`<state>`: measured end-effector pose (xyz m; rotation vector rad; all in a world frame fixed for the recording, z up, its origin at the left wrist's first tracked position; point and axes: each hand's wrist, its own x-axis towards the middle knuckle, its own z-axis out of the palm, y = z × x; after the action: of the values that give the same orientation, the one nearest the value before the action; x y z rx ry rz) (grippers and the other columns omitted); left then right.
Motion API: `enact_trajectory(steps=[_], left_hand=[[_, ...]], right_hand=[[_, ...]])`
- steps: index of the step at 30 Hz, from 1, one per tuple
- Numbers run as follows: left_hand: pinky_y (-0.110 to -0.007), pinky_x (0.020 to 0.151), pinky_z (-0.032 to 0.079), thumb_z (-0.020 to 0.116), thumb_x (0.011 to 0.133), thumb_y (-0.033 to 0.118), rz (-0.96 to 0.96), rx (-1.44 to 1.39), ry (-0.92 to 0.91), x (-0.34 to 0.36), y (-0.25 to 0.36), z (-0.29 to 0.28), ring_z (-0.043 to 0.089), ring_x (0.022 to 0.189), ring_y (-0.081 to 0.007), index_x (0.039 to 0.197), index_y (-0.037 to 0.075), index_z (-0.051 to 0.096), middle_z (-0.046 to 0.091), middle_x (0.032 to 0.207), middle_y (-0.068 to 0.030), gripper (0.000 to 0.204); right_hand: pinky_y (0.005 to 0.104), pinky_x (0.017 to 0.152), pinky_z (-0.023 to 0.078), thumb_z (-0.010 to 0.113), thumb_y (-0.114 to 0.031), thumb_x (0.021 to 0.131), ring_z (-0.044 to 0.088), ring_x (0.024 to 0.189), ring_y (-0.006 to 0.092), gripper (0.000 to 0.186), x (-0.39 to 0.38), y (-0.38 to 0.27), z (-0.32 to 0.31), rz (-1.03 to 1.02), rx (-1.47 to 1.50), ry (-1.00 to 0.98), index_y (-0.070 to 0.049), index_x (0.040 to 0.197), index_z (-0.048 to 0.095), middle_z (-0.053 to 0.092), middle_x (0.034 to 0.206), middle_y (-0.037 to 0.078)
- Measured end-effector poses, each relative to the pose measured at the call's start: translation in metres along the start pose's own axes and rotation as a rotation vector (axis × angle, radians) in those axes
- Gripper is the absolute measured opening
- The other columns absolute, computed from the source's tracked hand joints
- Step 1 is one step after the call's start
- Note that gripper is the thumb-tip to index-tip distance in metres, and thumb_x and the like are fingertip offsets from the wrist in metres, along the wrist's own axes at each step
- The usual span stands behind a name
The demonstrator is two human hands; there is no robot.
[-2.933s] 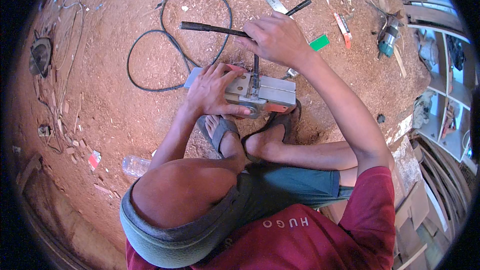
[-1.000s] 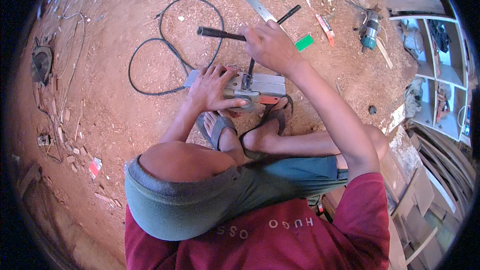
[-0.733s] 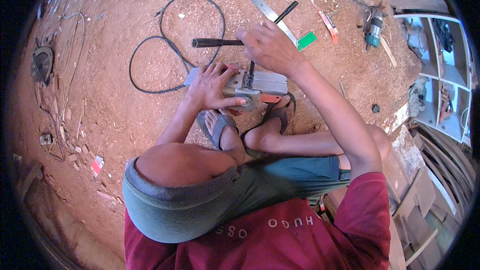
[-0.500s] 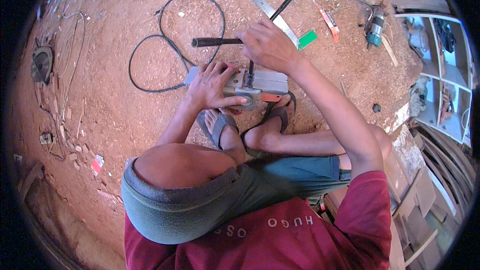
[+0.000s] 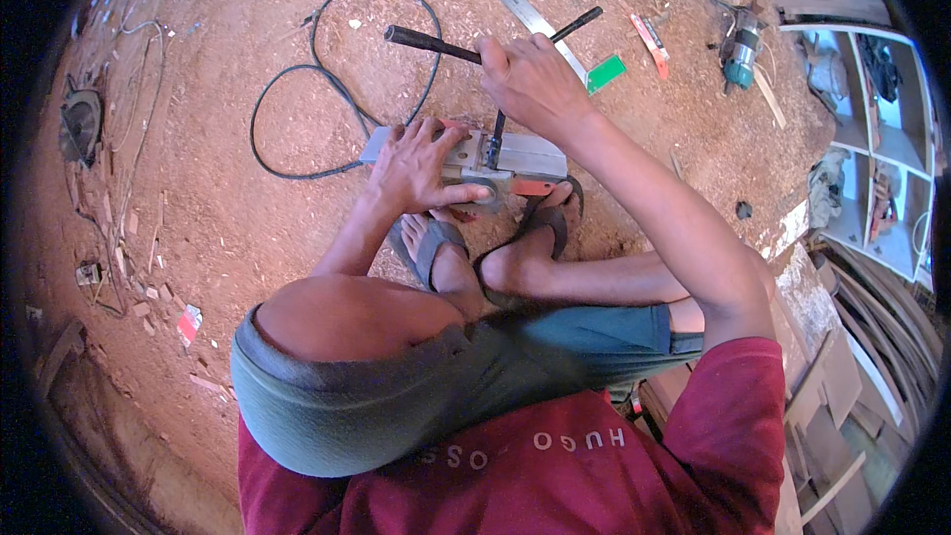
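At far left, a dark round tool [image 5: 81, 124] lies on the reddish earth floor [image 5: 213, 258], which is covered with pale wood chips. Then comes a thin black cable [image 5: 297, 177], laid in two loops and reaching the left end of the planer [image 5: 535, 152]. The planer is in front of me, just beyond my feet [image 5: 530, 260]; its long axis runs from left to right, and its flat grey metal sole faces up. My left hand [image 5: 411, 166] is half open, fingers spread across its left part, thumb along the near edge, holding the body. My right hand [image 5: 536, 81] is closed around the black metal wrench [image 5: 436, 44]. One round bar points left, another to the far right, and the stem goes down to the middle of the planer. Beyond it, a metal square [image 5: 520, 2] with a green handle [image 5: 606, 72] lies flat. Farther right are a teal and grey power tool [image 5: 741, 54], white shelves [image 5: 897, 147] and rough boards [image 5: 882, 337].
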<state>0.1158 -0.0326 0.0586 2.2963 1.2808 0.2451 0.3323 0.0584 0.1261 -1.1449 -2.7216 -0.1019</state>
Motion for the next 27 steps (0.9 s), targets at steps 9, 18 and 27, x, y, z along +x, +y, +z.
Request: enact_trajectory(steps=[9,18,27], left_hand=[[-0.057,0.100,0.039,0.059,0.071,0.091,-0.015,0.021,0.014,-0.003,0.006,0.000,0.058,0.120,-0.0359,0.141,0.013,0.061,0.061,0.125,-0.0207,0.105],[-0.058,0.098,0.038,0.060,0.072,0.090,-0.028,0.022,0.025,-0.003,0.008,-0.001,0.057,0.122,-0.0339,0.141,0.013,0.061,0.062,0.125,-0.0177,0.103],[-0.061,0.101,0.037,0.062,0.074,0.088,0.065,0.009,0.050,-0.002,-0.004,0.004,0.056,0.123,-0.0364,0.141,0.009,0.061,0.059,0.130,-0.0189,0.103]], right_hand=[[0.0468,0.078,0.050,0.047,-0.013,0.100,0.072,0.084,0.0370,0.014,0.006,-0.009,-0.008,0.071,-0.064,-0.135,0.000,0.106,0.050,0.072,0.081,0.021],[0.0467,0.078,0.050,0.051,-0.012,0.097,0.072,0.077,0.0350,0.019,0.008,-0.010,-0.013,0.074,-0.100,-0.146,0.000,0.112,0.051,0.070,0.073,0.016],[0.0443,0.084,0.049,0.060,-0.017,0.094,0.071,0.089,0.0286,0.025,0.011,0.026,-0.002,-0.069,0.033,0.162,-0.007,0.117,0.057,0.071,0.084,0.009]])
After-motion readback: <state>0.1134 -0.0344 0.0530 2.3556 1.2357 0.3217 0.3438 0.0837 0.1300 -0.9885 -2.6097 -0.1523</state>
